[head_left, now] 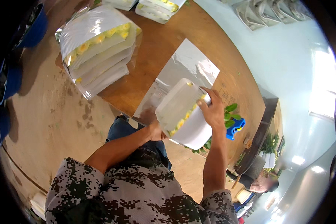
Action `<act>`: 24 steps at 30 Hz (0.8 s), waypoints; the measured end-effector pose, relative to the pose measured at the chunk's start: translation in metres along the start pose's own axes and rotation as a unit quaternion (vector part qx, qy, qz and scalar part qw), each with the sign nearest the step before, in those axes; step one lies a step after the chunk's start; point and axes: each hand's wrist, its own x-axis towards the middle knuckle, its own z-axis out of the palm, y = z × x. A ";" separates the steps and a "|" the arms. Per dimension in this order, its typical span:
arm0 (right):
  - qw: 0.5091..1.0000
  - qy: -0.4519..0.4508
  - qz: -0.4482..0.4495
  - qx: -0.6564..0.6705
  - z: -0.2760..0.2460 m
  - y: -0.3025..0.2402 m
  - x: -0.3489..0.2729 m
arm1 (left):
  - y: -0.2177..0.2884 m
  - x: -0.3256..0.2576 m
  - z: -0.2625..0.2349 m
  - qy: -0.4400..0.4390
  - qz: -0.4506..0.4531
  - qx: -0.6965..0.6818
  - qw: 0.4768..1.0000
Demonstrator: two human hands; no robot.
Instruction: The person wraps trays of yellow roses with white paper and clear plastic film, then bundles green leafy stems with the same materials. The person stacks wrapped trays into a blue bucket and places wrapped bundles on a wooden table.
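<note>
Over the near edge of the wooden table, both hands hold a bunch of yellow flowers (181,123) wrapped in white board, its green stems and leaves (202,150) showing below. My left hand (156,131) grips its lower left side, fingers partly hidden. On the upper right side, my right hand (212,109) is closed round the wrap, thumb over the flower edge. A shiny sheet of clear film (188,56) lies on the table under and beyond the bunch.
Wrapped yellow flower bunches (97,28) are stacked at the table's left, with more bunches (158,10) at the far edge. A blue tape dispenser (236,129) and a roll of tape (247,143) sit right. Blue buckets (35,28) stand far left. Another person (263,184) is at lower right.
</note>
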 end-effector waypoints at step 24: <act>0.992 -0.121 -0.044 -0.001 0.087 0.052 0.093 | 0.003 0.031 -0.011 0.191 0.085 -0.073 0.975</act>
